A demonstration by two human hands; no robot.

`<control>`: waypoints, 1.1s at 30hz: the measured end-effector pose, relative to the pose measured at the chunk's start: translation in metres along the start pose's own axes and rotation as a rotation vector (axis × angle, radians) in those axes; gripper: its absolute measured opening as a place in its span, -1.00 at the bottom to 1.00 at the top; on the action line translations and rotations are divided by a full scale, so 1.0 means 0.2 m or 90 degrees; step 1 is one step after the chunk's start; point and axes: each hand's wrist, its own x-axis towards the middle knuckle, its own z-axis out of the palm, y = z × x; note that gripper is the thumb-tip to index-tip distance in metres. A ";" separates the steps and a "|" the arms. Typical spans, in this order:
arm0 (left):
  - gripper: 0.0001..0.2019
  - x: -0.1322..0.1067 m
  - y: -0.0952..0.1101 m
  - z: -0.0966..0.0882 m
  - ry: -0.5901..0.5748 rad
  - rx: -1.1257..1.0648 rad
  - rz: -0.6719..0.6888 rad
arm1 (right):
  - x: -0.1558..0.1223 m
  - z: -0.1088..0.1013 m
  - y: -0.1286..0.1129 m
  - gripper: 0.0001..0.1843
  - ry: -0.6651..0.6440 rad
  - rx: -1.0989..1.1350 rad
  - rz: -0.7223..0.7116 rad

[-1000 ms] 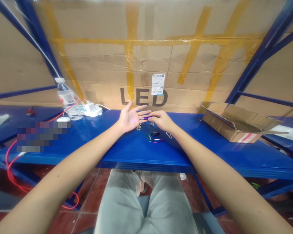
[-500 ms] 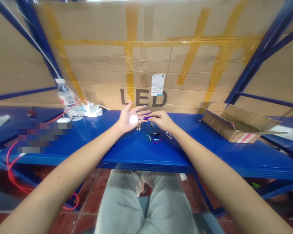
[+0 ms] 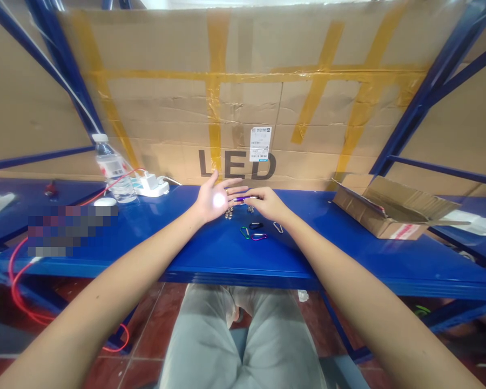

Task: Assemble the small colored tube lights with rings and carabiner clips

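My right hand (image 3: 265, 202) pinches a small purple flashlight (image 3: 241, 199) and points it leftward. Its beam makes a bright white spot on the palm of my left hand (image 3: 214, 199), which is held open with fingers spread, just above the blue shelf (image 3: 178, 243). Below my hands lie several small carabiners (image 3: 254, 231) in green, black, purple and silver, and a few small metal parts (image 3: 229, 214) rest near my left hand.
A water bottle (image 3: 112, 168), a white power strip (image 3: 152, 185) with a red cable (image 3: 16, 270) and a white mouse (image 3: 104, 201) sit at the left. An open cardboard box (image 3: 392, 208) stands at the right. A taped cardboard wall marked LED (image 3: 237, 165) closes the back.
A bright light spot has appeared on my left palm, which showed no spot a second ago. Both hands have stayed in place; the view shifted slightly downward.
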 end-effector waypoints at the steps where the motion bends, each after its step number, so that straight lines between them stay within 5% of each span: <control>1: -0.16 0.00 0.00 0.00 -0.002 -0.001 0.000 | 0.00 0.00 0.00 -0.75 -0.001 0.004 -0.001; 33: -0.21 0.01 0.00 -0.02 -0.041 -0.028 -0.021 | 0.00 -0.02 0.01 -0.79 0.011 0.004 -0.008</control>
